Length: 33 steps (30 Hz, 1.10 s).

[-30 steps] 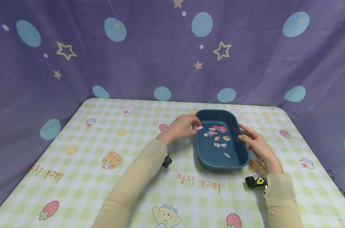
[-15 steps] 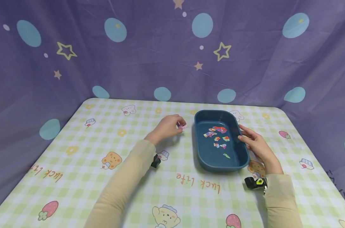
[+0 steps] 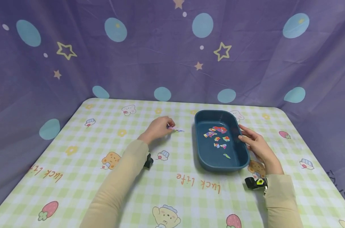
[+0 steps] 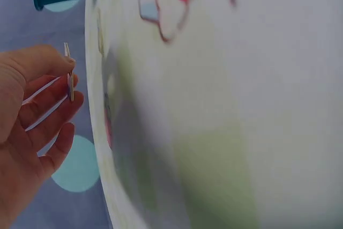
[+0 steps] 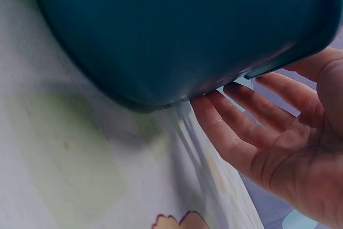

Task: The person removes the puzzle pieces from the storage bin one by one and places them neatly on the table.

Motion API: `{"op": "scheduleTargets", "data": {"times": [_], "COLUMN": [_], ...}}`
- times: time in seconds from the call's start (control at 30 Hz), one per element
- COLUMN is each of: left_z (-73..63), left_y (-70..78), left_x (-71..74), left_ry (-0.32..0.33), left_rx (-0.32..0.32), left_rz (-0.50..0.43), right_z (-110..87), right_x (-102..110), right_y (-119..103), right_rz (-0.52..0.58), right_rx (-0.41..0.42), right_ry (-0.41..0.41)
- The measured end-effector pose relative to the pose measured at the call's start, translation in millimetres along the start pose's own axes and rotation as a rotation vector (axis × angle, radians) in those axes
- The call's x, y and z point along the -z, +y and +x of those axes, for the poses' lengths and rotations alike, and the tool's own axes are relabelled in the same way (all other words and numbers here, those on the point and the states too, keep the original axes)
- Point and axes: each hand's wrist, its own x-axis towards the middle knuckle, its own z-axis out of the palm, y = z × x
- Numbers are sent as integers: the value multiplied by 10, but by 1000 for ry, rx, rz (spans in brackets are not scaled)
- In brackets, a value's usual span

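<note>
A thin printed piece (image 3: 179, 130) is pinched between the thumb and fingers of the left hand (image 3: 158, 126); whether one layer or several are held cannot be told for certain. Its pointed end is directed rightward, toward the blue tray (image 3: 212, 159), from which this hand is set apart by a stretch of tablecloth (image 3: 200, 205). The tray's long axis is laid roughly from the far edge toward the near one. Its right wall is touched by the right hand (image 3: 257, 144), the nearer of the two, with fingers extended. On its floor, small cutouts (image 3: 220, 129) are scattered.
</note>
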Motion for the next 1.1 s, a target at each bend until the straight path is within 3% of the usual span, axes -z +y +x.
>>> {"op": "scheduleTargets", "data": {"times": [0.43,1.1], "left_z": [-23,-1], "left_y": [-183,-231], "left_x": [13,-35], "left_ry": [-20,-61], "left_rx": [43,56], "left_rz": [21,29], "right_z": [2,16], "right_x": [1,4], "right_y": [-7,16], "right_rz": [5,23], "right_rx": [-11,-8], "right_ry": [-6,-10]}}
